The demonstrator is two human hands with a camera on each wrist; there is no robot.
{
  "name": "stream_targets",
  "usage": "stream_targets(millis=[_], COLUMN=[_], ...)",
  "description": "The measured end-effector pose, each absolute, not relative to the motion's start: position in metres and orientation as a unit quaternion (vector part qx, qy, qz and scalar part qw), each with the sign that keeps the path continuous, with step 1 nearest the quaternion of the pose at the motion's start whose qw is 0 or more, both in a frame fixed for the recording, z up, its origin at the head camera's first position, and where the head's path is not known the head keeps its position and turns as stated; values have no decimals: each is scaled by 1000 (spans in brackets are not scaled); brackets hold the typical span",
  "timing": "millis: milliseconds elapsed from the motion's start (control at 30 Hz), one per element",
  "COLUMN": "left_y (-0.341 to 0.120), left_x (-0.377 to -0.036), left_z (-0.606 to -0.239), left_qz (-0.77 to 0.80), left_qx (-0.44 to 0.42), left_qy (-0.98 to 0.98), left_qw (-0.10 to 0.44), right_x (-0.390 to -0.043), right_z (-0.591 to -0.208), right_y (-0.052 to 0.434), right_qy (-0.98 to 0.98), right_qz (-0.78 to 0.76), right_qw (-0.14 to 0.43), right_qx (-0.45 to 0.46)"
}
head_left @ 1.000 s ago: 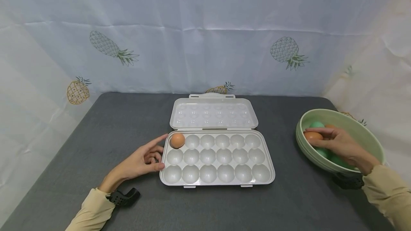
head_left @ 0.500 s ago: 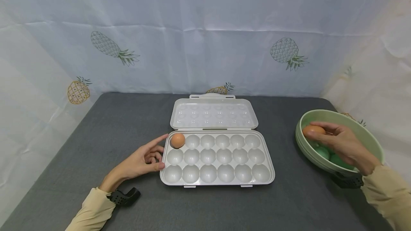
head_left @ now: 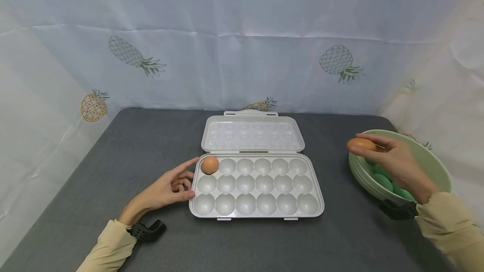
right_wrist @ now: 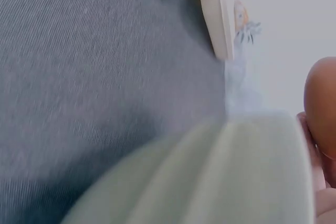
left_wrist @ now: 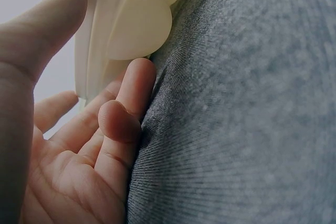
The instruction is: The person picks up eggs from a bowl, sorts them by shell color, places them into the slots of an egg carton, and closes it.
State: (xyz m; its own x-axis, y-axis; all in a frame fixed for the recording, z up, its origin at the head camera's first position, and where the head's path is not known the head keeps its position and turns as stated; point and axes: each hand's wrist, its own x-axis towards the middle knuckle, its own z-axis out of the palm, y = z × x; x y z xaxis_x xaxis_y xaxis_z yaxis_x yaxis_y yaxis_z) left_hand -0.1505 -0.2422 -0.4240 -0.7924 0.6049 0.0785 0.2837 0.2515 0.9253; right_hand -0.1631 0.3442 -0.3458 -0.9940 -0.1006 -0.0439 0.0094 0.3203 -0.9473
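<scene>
An open white egg tray (head_left: 317, 205) lies mid-table with one brown egg (head_left: 209, 165) in its far-left cup. My left hand (head_left: 170, 186) rests against the tray's left edge, fingers relaxed, index finger stretched toward that egg; the left wrist view shows the fingers (left_wrist: 131, 90) touching the tray's rim (left_wrist: 97, 40). My right hand (head_left: 393, 160) pinches a second brown egg (head_left: 361, 144) just above the left rim of a pale green bowl (head_left: 435, 163). That egg (right_wrist: 321, 103) shows at the right edge of the right wrist view, over the bowl's rim (right_wrist: 226, 171).
Several green eggs (head_left: 383, 181) lie inside the bowl. The tray's clear lid (head_left: 252, 133) lies flat behind it. A dark grey tabletop (head_left: 132, 150) stretches around, and a pineapple-print cloth (head_left: 242, 41) hangs behind and at both sides.
My right hand has lifted the brown egg out of the bowl, up and to the left over its rim. The left hand and the tray have not moved.
</scene>
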Motion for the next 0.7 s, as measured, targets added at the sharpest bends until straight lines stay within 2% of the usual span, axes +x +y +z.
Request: stream_targets(millis=[267, 533, 700], left_y=[-243, -242, -242], left_x=[-150, -150, -151], left_z=[-425, -424, -424], left_qz=[543, 543, 543], left_qx=[285, 289, 289], left_qy=[775, 774, 774], left_qw=[151, 150, 151], right_x=[-168, -183, -188], right_z=[-336, -338, -338], right_y=[315, 278, 260], right_qy=[864, 820, 824], right_qz=[-501, -569, -560], right_qw=[41, 4, 5], right_qx=[-20, -59, -84])
